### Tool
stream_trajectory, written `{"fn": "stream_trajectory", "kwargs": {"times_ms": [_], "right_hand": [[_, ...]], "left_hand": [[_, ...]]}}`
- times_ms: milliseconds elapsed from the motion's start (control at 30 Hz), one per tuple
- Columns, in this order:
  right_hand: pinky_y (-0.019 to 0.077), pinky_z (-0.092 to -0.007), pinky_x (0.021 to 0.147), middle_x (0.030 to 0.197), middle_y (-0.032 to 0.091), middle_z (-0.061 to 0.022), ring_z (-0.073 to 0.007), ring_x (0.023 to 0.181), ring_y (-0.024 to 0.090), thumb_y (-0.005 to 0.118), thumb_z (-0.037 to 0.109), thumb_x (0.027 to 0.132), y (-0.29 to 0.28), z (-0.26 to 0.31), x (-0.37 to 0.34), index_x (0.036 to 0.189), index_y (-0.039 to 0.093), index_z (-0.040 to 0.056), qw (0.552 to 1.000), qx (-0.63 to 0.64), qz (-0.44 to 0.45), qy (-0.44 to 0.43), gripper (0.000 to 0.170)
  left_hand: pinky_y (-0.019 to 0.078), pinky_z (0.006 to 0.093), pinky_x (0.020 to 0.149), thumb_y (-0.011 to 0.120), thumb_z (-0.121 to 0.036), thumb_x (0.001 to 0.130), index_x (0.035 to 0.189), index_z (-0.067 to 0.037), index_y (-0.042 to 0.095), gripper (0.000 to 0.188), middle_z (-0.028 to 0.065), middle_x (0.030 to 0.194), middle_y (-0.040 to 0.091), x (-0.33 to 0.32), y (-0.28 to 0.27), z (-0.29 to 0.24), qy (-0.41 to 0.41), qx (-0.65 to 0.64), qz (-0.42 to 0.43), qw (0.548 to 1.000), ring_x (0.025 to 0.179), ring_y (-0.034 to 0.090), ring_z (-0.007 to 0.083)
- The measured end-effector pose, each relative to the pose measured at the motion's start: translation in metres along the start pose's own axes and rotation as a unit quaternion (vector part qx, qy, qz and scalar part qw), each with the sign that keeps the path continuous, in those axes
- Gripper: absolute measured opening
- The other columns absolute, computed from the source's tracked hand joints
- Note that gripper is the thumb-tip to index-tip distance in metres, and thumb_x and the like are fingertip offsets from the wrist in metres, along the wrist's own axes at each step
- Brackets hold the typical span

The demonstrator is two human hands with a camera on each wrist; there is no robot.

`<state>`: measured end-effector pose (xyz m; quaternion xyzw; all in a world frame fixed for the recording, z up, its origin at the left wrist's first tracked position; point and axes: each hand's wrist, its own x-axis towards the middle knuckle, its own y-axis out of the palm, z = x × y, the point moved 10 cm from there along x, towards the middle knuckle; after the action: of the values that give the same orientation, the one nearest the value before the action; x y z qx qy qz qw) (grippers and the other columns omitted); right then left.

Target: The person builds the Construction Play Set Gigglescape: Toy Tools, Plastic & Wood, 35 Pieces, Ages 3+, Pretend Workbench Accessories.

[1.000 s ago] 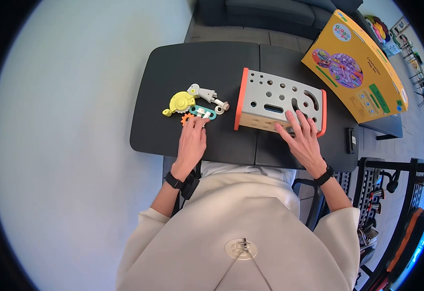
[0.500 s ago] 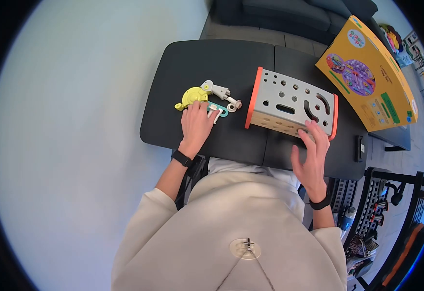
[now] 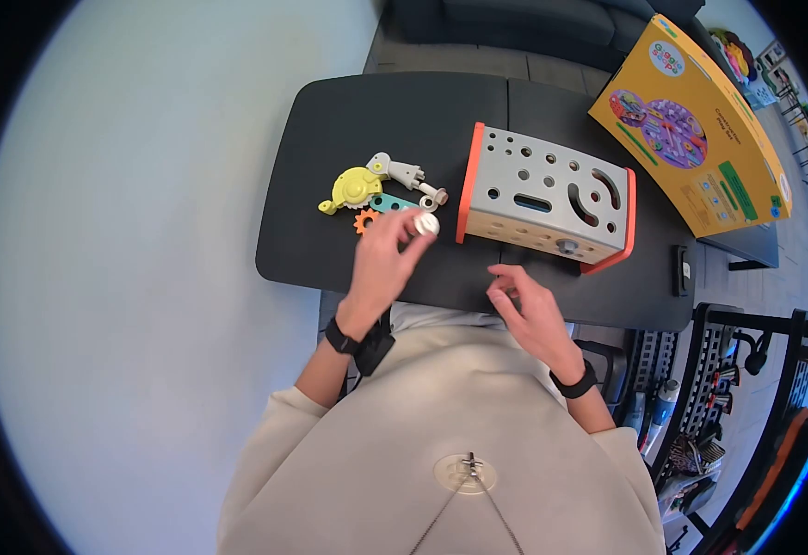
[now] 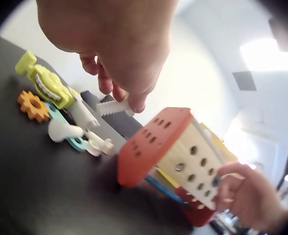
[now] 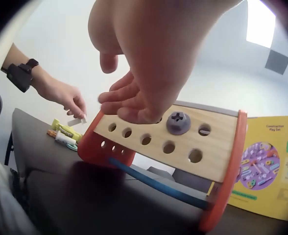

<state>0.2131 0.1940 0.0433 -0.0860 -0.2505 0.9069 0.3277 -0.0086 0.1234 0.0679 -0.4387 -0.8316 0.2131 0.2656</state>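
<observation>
In the head view my left hand (image 3: 383, 266) pinches a white toy screw (image 3: 427, 224) by its head, over the front of the loose parts. The left wrist view shows the screw's threaded shank (image 4: 112, 108) pointing left. My right hand (image 3: 533, 316), fingers relaxed and holding nothing, hovers before the toy toolbox (image 3: 552, 219), which has a grey perforated top, pale wooden side and red ends. A grey cross-head screw (image 5: 178, 123) sits in one of its side holes. Near the left hand lie a yellow-green part (image 3: 356, 188), an orange gear (image 4: 25, 101) and a teal strip (image 3: 388, 202).
A light grey jointed piece (image 3: 406, 174) and another white screw (image 4: 60, 130) lie among the parts. Behind the toolbox on the right stands a yellow carton (image 3: 700, 129). A small black object (image 3: 680, 270) is at the dark table's (image 3: 394, 111) right edge.
My left hand has picked a white screw from the parts and raised it toward the right. My right hand has left the toolbox, moving left and nearer to my body.
</observation>
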Motion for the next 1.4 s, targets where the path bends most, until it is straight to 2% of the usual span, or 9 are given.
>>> {"fn": "stream_trajectory", "kwargs": {"times_ms": [67,167,433,600,700,833,967,1200,1400], "right_hand": [[0.056,-0.0406,0.091,0.107,0.074,-0.0133,-0.0302,0.097,0.071,0.062,0.015,0.107,0.018,-0.004,0.003,0.14,0.054,0.0015,0.992,0.119,0.035,0.037,0.037],[0.0566,-0.0391,0.093,0.116,0.075,-0.0158,-0.029,0.102,0.073,0.058,0.012,0.11,0.03,-0.003,0.005,0.147,0.046,0.0015,0.986,0.154,0.046,0.036,0.04],[0.0569,-0.0392,0.091,0.118,0.075,-0.0183,-0.0305,0.104,0.075,0.057,0.006,0.11,0.026,-0.011,0.001,0.138,0.047,-0.0003,0.985,0.167,-0.012,0.026,0.031],[0.0582,-0.0412,0.082,0.112,0.074,-0.019,-0.0359,0.098,0.075,0.059,0.007,0.109,0.025,-0.021,0.002,0.132,0.052,0.0029,0.994,0.109,-0.015,0.027,0.025],[0.0575,-0.0453,0.075,0.107,0.074,-0.0169,-0.0394,0.091,0.073,0.062,0.01,0.107,0.032,-0.011,0.009,0.128,0.055,0.005,0.999,-0.018,0.026,-0.002,0.023],[0.0568,-0.0483,0.072,0.104,0.073,-0.0146,-0.0398,0.088,0.071,0.063,0.014,0.105,0.047,0.009,0.025,0.126,0.057,0.007,0.993,-0.08,0.065,-0.054,0.023],[0.0584,-0.0464,0.066,0.097,0.071,-0.0135,-0.0359,0.081,0.073,0.063,0.015,0.105,0.071,0.017,0.04,0.127,0.057,0.0096,0.979,-0.148,0.057,-0.128,0.024],[0.0597,-0.0446,0.058,0.09,0.067,-0.0125,-0.033,0.073,0.074,0.063,0.009,0.102,0.106,0.017,0.074,0.129,0.055,0.008,0.958,-0.257,0.046,-0.122,0.028],[0.0601,-0.0456,0.058,0.093,0.067,-0.0142,-0.0345,0.073,0.074,0.062,0.003,0.098,0.114,0.019,0.099,0.131,0.053,0.0035,0.963,-0.243,0.003,-0.114,0.033]], "left_hand": [[0.0529,0.0346,0.076,0.087,-0.006,0.084,0.121,-0.004,0.072,0.039,0.0078,0.092,0.067,-0.022,0.015,-0.025,0.087,-0.015,0.019,0.996,0.082,0.064,0.0201],[0.0519,0.0362,0.077,0.087,-0.005,0.083,0.121,-0.007,0.07,0.041,0.0057,0.094,0.069,-0.04,0.033,-0.045,0.133,-0.046,0.067,0.988,0.083,0.066,0.0233],[0.0567,0.0407,0.083,0.082,-0.002,0.087,0.121,-0.006,0.067,0.038,0.0094,0.108,0.072,-0.047,0.055,-0.048,0.145,-0.058,0.099,0.983,0.092,0.071,0.0291],[0.0585,0.0386,0.081,0.075,0.002,0.091,0.123,-0.004,0.066,0.034,0.0114,0.109,0.071,-0.042,0.048,-0.034,0.102,-0.062,0.091,0.989,0.091,0.072,0.0279],[0.0577,0.0371,0.076,0.066,0.0,0.098,0.122,-0.004,0.068,0.023,0.0118,0.107,0.07,-0.03,0.03,0.001,0.009,-0.001,0.046,0.999,0.087,0.071,0.026],[0.0578,0.0416,0.079,0.068,-0.005,0.099,0.124,-0.006,0.066,0.026,0.0109,0.113,0.067,-0.019,0.01,0.041,-0.034,0.122,0.02,0.992,0.09,0.07,0.0285],[0.0588,0.0466,0.083,0.07,-0.005,0.096,0.128,-0.007,0.063,0.032,0.0121,0.122,0.062,-0.013,-0.003,0.061,-0.009,0.238,0.001,0.971,0.101,0.07,0.0362],[0.0576,0.0444,0.085,0.076,-0.008,0.093,0.121,-0.005,0.064,0.031,0.0115,0.117,0.062,-0.01,-0.002,0.076,0.001,0.253,0.012,0.967,0.102,0.068,0.0315],[0.0579,0.043,0.079,0.079,-0.011,0.092,0.115,-0.007,0.064,0.028,0.0085,0.105,0.067,-0.008,-0.004,0.078,0.01,0.255,-0.007,0.967,0.096,0.07,0.0307]]}}
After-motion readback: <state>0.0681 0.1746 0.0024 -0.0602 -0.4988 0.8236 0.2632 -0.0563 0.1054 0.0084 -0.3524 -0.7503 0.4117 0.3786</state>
